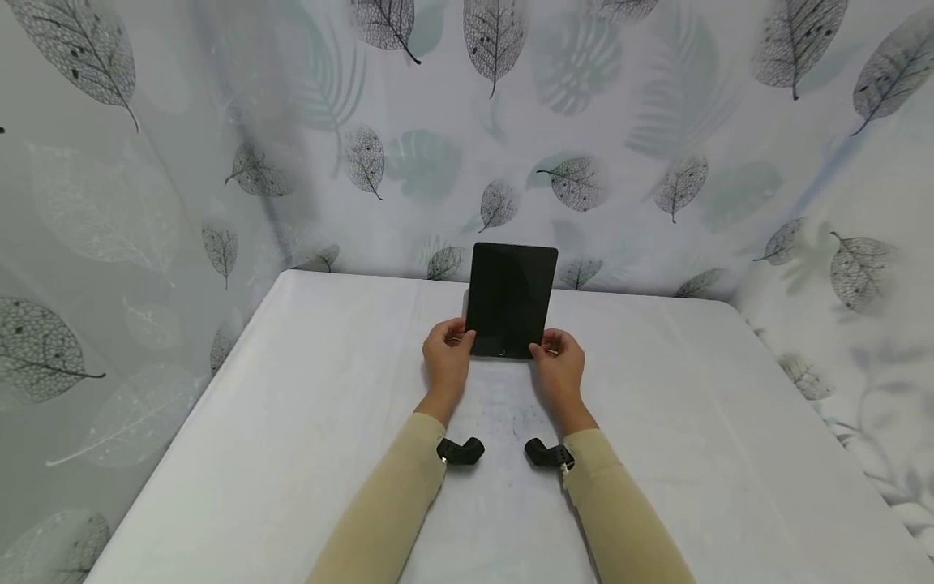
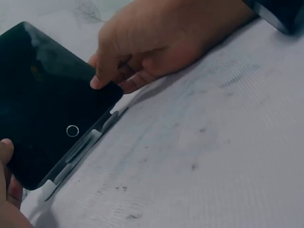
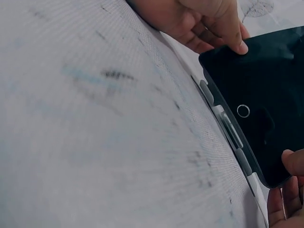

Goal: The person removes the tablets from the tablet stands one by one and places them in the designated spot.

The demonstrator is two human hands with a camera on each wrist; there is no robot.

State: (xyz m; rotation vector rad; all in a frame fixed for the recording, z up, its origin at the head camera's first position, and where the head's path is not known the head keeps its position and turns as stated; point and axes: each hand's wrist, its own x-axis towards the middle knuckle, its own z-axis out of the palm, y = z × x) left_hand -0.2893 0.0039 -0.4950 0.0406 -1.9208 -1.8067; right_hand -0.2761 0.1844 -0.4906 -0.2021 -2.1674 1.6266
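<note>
Head view | dark tablet (image 1: 511, 300) over the table's (image 1: 657, 422) far side | left hand (image 1: 447, 363) and right hand (image 1: 562, 369) pinch its near corners, apparently to balance it and leave its face uncovered.

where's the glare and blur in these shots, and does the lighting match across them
Head view: bright, fairly even light, the tablet nearly uniform black; left wrist view: dimmer and bluish, a pale reflection on the tablet near the frame's top, the dark wrist device at top right blurred; right wrist view: similarly dim, marks on the white tabletop soft and smeared.
</note>
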